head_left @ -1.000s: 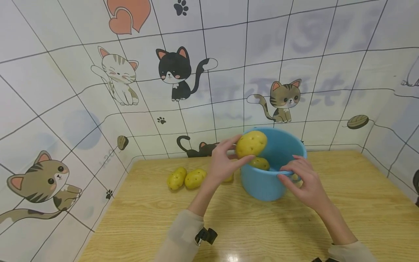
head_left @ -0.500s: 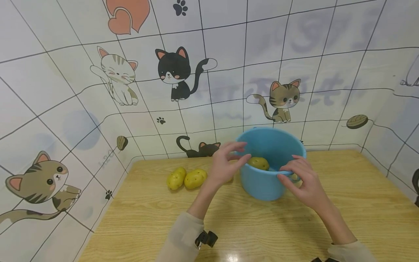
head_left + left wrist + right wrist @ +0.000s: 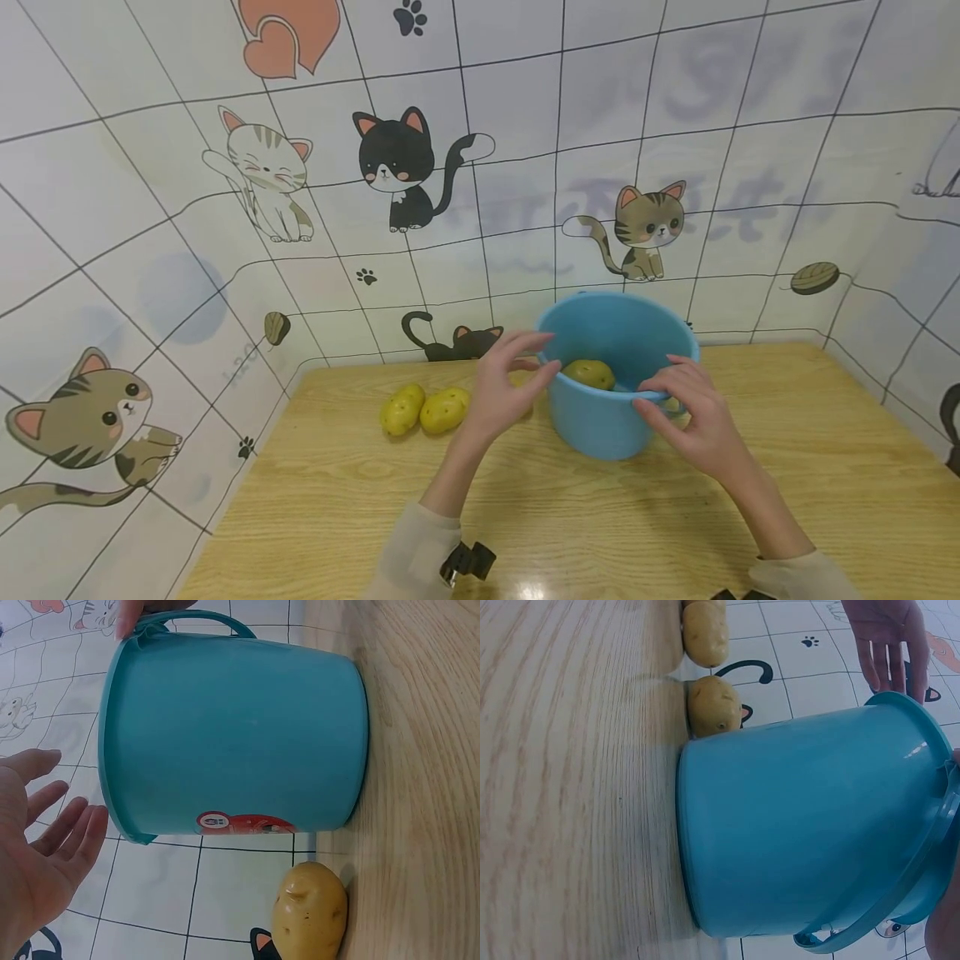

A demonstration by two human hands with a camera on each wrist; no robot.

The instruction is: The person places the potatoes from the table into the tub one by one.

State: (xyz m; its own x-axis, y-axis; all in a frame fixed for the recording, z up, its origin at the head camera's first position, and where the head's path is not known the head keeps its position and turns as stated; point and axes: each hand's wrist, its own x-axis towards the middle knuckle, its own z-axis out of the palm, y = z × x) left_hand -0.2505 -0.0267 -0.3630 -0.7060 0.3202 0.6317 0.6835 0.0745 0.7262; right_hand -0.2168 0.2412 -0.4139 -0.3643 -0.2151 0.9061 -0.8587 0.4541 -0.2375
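A blue bucket (image 3: 600, 421) stands upright on the wooden table (image 3: 337, 500), with at least one yellow potato (image 3: 588, 373) inside it. My left hand (image 3: 525, 367) hovers empty beside the bucket's left rim, fingers relaxed; in the left wrist view the left hand (image 3: 45, 847) is apart from the bucket (image 3: 240, 735). My right hand (image 3: 686, 408) grips the rim at the near right, by the handle (image 3: 900, 915). Two potatoes (image 3: 402, 408) (image 3: 445, 409) lie together left of the bucket. A third potato (image 3: 309, 915) lies against the bucket's base.
Tiled walls with cat stickers (image 3: 393, 162) close off the back and left of the table. A dark object (image 3: 952, 425) shows at the right edge. The table's near half holds only my forearms.
A second ago my left hand held a potato over the bucket. It let the potato go, and now the hand is empty and slightly lower beside the rim. The right hand stayed put.
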